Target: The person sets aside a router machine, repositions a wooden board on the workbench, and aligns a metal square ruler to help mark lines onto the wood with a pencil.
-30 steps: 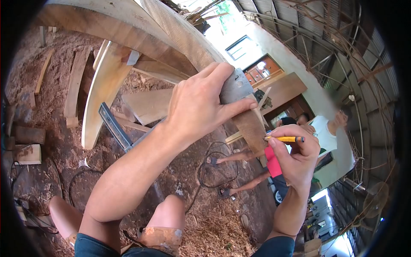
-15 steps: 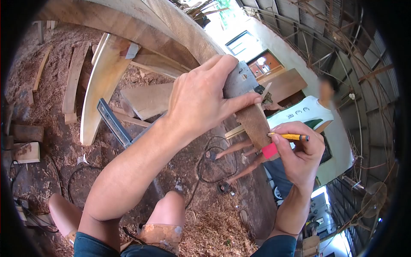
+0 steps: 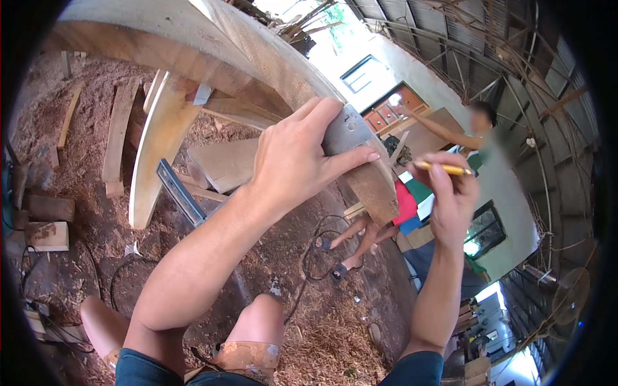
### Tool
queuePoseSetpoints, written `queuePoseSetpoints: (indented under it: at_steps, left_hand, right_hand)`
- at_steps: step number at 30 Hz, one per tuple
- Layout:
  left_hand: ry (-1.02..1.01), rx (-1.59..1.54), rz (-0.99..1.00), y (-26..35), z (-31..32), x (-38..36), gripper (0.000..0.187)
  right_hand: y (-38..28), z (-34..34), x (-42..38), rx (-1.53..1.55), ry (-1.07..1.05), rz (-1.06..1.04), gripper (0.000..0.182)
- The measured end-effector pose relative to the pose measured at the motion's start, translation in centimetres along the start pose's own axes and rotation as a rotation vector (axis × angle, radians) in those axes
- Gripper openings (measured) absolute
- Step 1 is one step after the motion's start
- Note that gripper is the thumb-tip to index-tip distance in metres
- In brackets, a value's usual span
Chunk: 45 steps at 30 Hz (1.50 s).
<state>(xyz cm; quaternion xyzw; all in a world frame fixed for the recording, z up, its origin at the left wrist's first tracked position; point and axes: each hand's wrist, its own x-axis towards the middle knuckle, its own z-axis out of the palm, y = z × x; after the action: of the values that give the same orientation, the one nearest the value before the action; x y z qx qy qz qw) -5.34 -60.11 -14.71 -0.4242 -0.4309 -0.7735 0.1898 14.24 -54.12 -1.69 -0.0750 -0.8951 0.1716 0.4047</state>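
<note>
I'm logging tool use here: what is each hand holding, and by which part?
Left hand presses a metal square by its blade against the plank. Right hand pinches a yellow pencil mid-shaft.

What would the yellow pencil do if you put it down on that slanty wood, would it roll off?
Probably yes. The pencil looks thin, stiff and light, pinched by the right hand fingertips alone. The plank under the left hand slopes down steeply, so the pencil would likely roll or slide off. It could be hard to find in the sawdust below.
</note>
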Motion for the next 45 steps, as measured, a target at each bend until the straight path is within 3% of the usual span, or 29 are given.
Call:
queuePoseSetpoints:
  at_steps: [5,8,14,18,22,29,39,45]
  left_hand:
    - [0.139,0.06,0.169,0.4,0.2,-1.0,0.07]
    - [-0.017,0.056,0.039,1.7,-1.2,-2.5,0.072]
    - [-0.118,-0.103,-0.059,1.2,-2.0,-4.5,0.069]
    - [-0.055,-0.439,-0.33,3.8,-1.0,-5.4,0.05]
    - [-0.107,-0.273,-0.132,2.5,-0.1,-5.8,0.05]
    - [-0.086,-0.118,0.018,2.3,0.8,-5.5,0.056]
    - [-0.026,-0.145,0.031,2.4,1.1,-5.7,0.061]
    - [-0.01,-0.135,-0.003,3.1,1.0,-6.1,0.061]
  right_hand:
    - [5.2,3.1,2.0,0.049,-0.028,0.011,0.018]
    - [5.1,4.1,1.6,-0.02,-0.025,-0.04,0.019]
    - [4.5,3.7,1.4,-0.041,-0.069,-0.026,0.017]
    - [4.6,3.5,1.4,-0.057,-0.101,-0.02,0.017]
    - [5.2,3.8,1.6,-0.016,-0.089,-0.083,0.017]
    - [5.4,4.0,1.4,0.1,-0.05,-0.081,0.018]
    - [5.5,4.0,1.1,0.172,-0.064,-0.061,0.021]
    - [5.7,3.5,1.2,0.158,-0.101,-0.154,0.019]
